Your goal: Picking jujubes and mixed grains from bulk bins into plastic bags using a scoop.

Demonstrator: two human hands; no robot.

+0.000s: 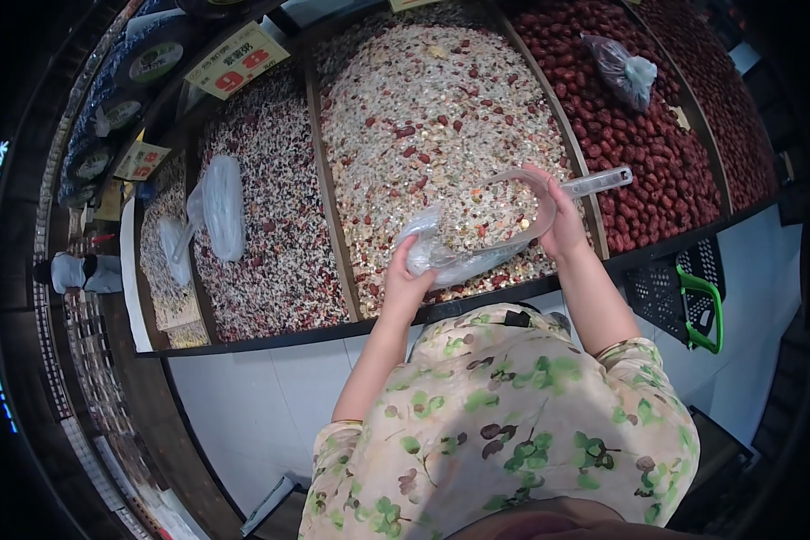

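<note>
My right hand (562,219) grips a clear plastic scoop (547,209) at its back end; the handle sticks out to the right over the red dates (638,202). The scoop is full of mixed grains with red dates and pale flakes. Its front lies at the mouth of a clear plastic bag (462,266). The bag's left edge is pinched between the thumb and fingers of my left hand (412,273). Both hands are above the near part of a bin of the same mixed grains (405,155). How much the bag holds is hard to tell.
Wooden dividers (331,223) part the bins. Left, a bin of dark mixed grains (270,243) holds a bagged scoop (223,208); another bagged scoop (175,250) lies farther left. A bagged scoop (624,73) rests on the dates. A black basket (668,290) stands on the floor, right. A person (84,273) is far left.
</note>
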